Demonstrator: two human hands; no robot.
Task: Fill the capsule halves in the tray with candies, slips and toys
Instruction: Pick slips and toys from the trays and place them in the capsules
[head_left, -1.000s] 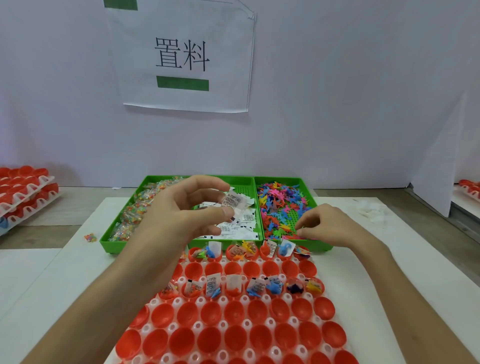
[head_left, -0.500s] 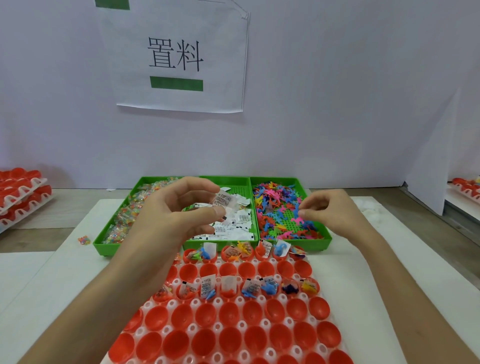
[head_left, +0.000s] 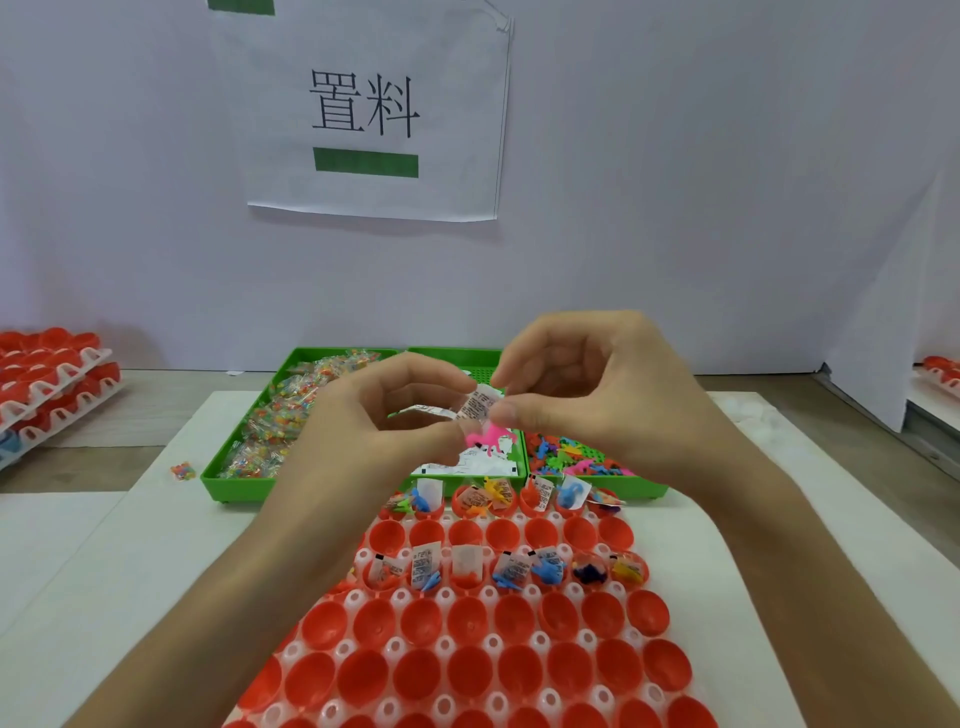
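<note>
Left hand (head_left: 384, 415): closed. Forefinger and thumb pinch a printed slip (head_left: 479, 405); a second white strip runs back inside the same grip.

Right hand (head_left: 597, 405): closed. Forefinger and thumb pinch the right end of that slip. Judged: one slip is being peeled off the bundle, which is why both hands meet on it.

A pink toy (head_left: 491, 439) hangs directly beneath the pinch. Which thumb holds it cannot be told.

The grip is raised over the middle green bin (head_left: 457, 356). The candy bin (head_left: 244, 486) lies left of it and the toy bin (head_left: 644, 489) right. This suits short reaches to either side.

Below the grip, toward the person, sits the tray (head_left: 397, 595) of red capsule halves (head_left: 470, 621). The row nearest the bins holds slips and toys. The next row is bare, the third is filled, and the rest are bare. Judged: early in the task.

Surface: a white mat (head_left: 104, 571) on a wooden bench. A stray candy packet (head_left: 183, 471) lies left of the bins. Stacked red trays (head_left: 52, 379) stand far left, and another tray (head_left: 940, 371) sits at the right edge.

Room: a pale wall behind the bench carries a paper sign (head_left: 374, 109).
</note>
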